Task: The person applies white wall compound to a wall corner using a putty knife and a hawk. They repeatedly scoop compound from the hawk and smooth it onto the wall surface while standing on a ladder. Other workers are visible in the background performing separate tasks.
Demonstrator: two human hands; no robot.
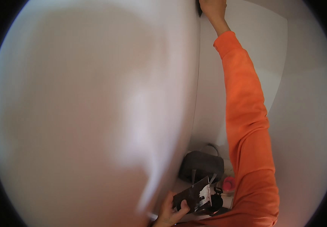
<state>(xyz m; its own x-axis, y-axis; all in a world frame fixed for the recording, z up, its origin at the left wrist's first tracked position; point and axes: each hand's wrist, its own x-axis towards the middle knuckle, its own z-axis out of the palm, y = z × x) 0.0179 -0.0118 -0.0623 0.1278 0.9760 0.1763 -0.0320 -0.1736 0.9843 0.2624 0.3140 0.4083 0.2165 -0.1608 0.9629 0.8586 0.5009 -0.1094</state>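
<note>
My left grip holds a dark flat piece, lower middle.
It looks brown-black, raggedly white toward its right end; my right grip, top edge, I cannot tell.

A blurred, pale surface fills the left, a soft, bright glare running down it. Beyond its edge stands a white panel; a plain, greyer wall closes the right.
</note>
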